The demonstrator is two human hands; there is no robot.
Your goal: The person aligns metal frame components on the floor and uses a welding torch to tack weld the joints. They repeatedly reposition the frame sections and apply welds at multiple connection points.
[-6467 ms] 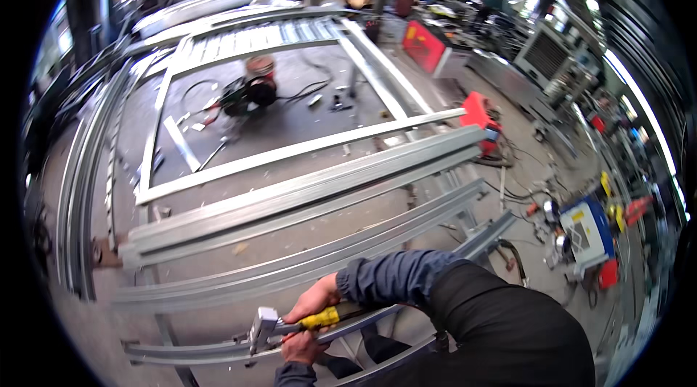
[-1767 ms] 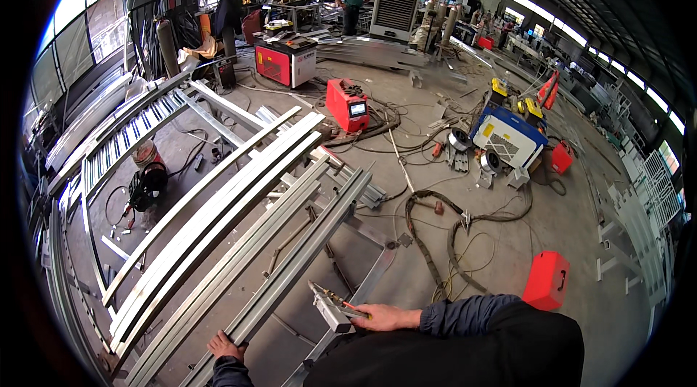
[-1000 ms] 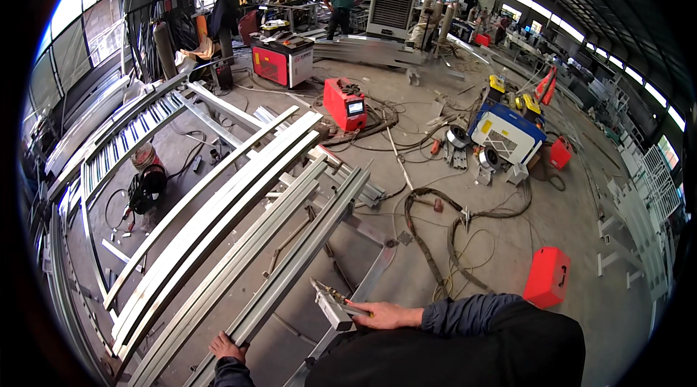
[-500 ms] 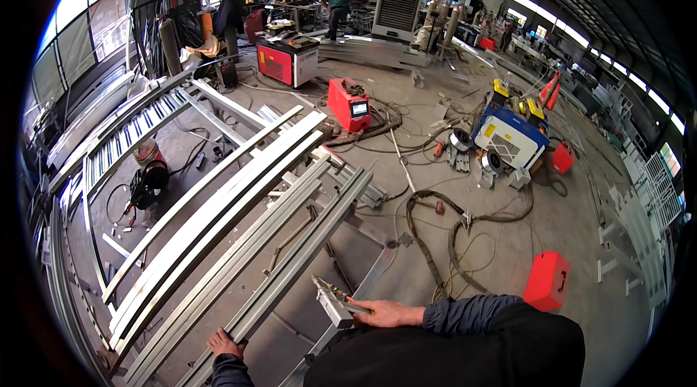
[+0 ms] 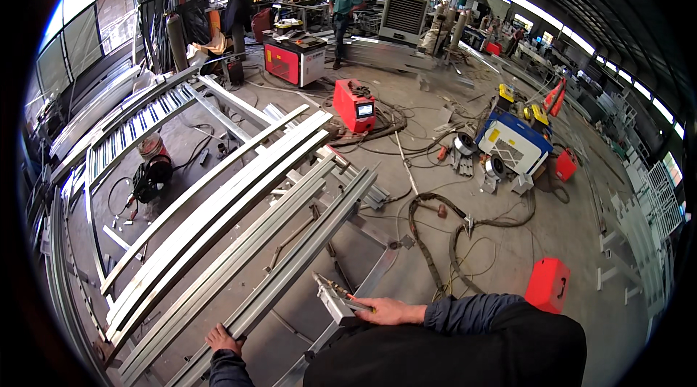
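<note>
Near the lower edge, my left hand [image 5: 223, 338] lies over the edge of a long grey metal profile [image 5: 298, 258], its fingers curled onto it. My right hand [image 5: 392, 311] is closed around the rear of a welding torch [image 5: 332, 286] with a brass-coloured nozzle. Beside the torch and in front of my right fingers is a short, pale metal block [image 5: 336, 307]. My fingers partly hide where torch and block meet. More pale profiles [image 5: 232, 249] lie parallel, to the left of the one under my left hand.
Hoses [image 5: 428, 253] loop over the floor at right. A red case [image 5: 548, 284] stands beyond my right arm. Further off are a red machine [image 5: 355, 107], a red-and-white cabinet [image 5: 294, 60] and a blue-and-white unit [image 5: 514, 141]. A person [image 5: 341, 17] stands at the back.
The view has shifted slightly. The person at the back has changed stance and now stands more upright. Both my hands keep nearly the same places and holds.
</note>
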